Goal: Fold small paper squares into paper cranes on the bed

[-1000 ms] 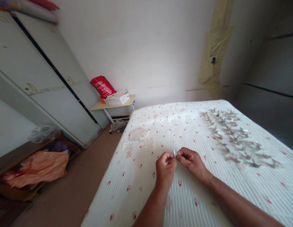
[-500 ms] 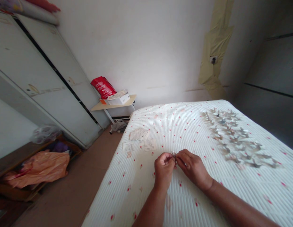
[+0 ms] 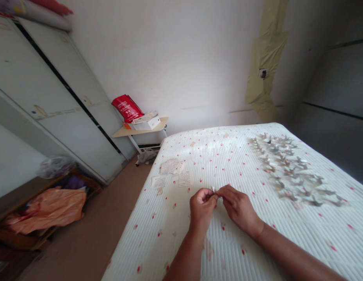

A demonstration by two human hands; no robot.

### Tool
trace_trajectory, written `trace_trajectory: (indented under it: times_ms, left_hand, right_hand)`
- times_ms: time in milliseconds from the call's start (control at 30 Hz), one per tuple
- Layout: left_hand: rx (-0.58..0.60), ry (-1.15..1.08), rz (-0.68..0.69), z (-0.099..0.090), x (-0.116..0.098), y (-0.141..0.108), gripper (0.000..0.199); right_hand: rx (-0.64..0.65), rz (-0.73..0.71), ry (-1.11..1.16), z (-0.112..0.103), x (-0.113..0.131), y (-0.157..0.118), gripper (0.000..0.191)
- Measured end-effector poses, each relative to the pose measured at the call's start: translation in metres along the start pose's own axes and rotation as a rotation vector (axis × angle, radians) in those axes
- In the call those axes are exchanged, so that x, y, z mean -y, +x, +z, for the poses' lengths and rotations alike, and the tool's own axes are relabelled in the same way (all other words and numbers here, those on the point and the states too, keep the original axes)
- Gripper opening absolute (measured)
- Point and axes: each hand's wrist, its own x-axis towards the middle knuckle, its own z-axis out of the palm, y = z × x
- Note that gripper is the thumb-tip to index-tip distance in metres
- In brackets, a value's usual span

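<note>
My left hand (image 3: 202, 206) and my right hand (image 3: 237, 206) meet fingertip to fingertip above the bed. Pinched between them is a small folded piece of paper (image 3: 213, 189); only its pale tip shows, and the fingers hide the rest. Ahead and to the left, several printed paper pieces (image 3: 185, 179) lie flat on the bed, some overlapping in a loose pile. Over on the right side are several rows of small folded paper figures (image 3: 282, 160), their pointed ends sticking up.
The bed (image 3: 175, 249) has a ribbed white cover with red spots. Beyond its far left corner stands a small table (image 3: 162, 124) with a red bag (image 3: 128, 108) and a white box (image 3: 148, 123). A cabinet (image 3: 61, 97) lines the left wall, and an orange plastic bag (image 3: 52, 208) rests on a low shelf.
Both hands stay almost in place. The right fingers have shifted slightly on the folded paper, and the pale tip has tilted a little to the left.
</note>
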Motion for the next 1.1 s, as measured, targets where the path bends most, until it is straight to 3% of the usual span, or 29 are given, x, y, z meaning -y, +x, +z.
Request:
trace_trajectory:
  times_ms: [267,433,567,867,1100]
  left_hand:
    - [0.058,-0.03,-0.027,-0.009,-0.006,0.003,0.018]
    - [0.1,-0.06,-0.016,-0.012,-0.007,0.003,0.019]
    - [0.134,-0.065,0.01,-0.014,-0.002,0.002,0.016]
    - [0.145,-0.049,0.093,-0.013,-0.004,0.003,0.014]
    - [0.094,-0.103,0.022,-0.01,0.0,0.003,0.019]
  right_hand:
    - [0.019,0.145,0.249,-0.006,0.003,0.006,0.028]
    - [-0.026,0.211,0.318,-0.009,0.002,0.008,0.01]
    - [-0.085,0.167,0.349,-0.012,0.003,0.011,0.006]
    - [0.022,0.047,0.371,-0.014,0.006,0.012,0.012]
    - [0.043,0.051,0.383,-0.014,0.004,0.012,0.013]
